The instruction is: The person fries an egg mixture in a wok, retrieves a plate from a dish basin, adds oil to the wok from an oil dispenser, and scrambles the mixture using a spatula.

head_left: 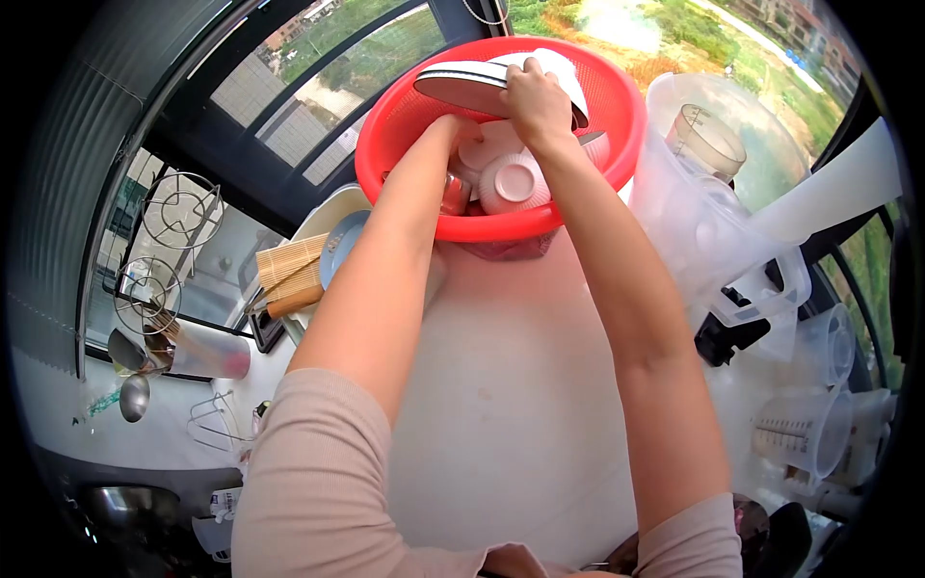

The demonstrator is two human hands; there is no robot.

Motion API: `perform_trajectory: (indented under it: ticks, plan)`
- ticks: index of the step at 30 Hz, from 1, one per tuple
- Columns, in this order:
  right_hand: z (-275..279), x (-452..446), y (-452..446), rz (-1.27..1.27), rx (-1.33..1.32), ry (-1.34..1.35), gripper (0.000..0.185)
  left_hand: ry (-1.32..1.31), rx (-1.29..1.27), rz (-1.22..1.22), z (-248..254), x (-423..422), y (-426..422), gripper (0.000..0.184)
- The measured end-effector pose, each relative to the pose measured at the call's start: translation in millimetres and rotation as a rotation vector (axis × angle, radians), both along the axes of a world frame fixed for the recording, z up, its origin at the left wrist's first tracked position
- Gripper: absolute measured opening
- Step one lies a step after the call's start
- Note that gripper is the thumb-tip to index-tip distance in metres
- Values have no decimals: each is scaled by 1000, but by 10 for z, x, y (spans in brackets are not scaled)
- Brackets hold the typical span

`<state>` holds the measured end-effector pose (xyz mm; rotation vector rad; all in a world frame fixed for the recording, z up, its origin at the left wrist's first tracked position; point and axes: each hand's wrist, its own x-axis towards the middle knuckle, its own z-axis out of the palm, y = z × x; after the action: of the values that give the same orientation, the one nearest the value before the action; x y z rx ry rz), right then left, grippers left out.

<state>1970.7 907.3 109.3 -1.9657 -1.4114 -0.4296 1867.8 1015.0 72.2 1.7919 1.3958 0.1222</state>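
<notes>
A person's bare forearms, in short pinkish sleeves, reach from the bottom of the frame to a red plastic basket [493, 227] at the upper centre, on a pale table [511, 366] beside windows. The basket holds crockery, including a ribbed pink bowl [514, 183] lying upside down near the front rim.

The right hand [540, 104] is at the top of the basket, its fingers pinching the edge of a white plate [453, 85] with a dark line round its rim. The plate tilts above the other dishes, its far end reaching toward the basket's upper left. The left hand [461, 132] is down inside the basket on the left, close to the pink crockery; its fingers are mostly hidden, so I cannot tell whether they grip anything.

The main risk seems to be the plate slipping: it appears held by one side only, so its weight could twist it out of the fingers and onto the bowls, chipping one. The crowded dishes look loosely piled, and a shift by the left hand could make them slide or knock together. A wide swing to the right could hit the clear plastic tub [665, 197] close beside the basket; one to the left could catch the blue plate [344, 243] and bamboo mat [289, 268].
</notes>
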Motion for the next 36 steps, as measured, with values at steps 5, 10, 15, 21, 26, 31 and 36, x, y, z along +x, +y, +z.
perform_trajectory:
  ticks: [5,10,15,21,26,31,36]
  plan:
    - [5,-20,-29,-14,14,7,21,28,-77,17,208,-189,6,35]
    - [-22,-13,0,-37,9,3,20,-52,-367,93,120,-211,341,41]
    - [-65,32,45,-48,59,-22,19,0,-506,64,99,-161,685,53]
    - [-97,37,73,-54,64,-76,18,-30,-139,-18,462,-95,422,53]
    - [-56,18,25,-47,13,-50,22,-143,-15,-15,85,-62,782,52]
    - [-70,24,23,-37,17,-61,23,-272,-14,54,75,-184,915,43]
    - [-46,10,-10,-17,0,-20,24,-301,-122,86,251,-320,1174,35]
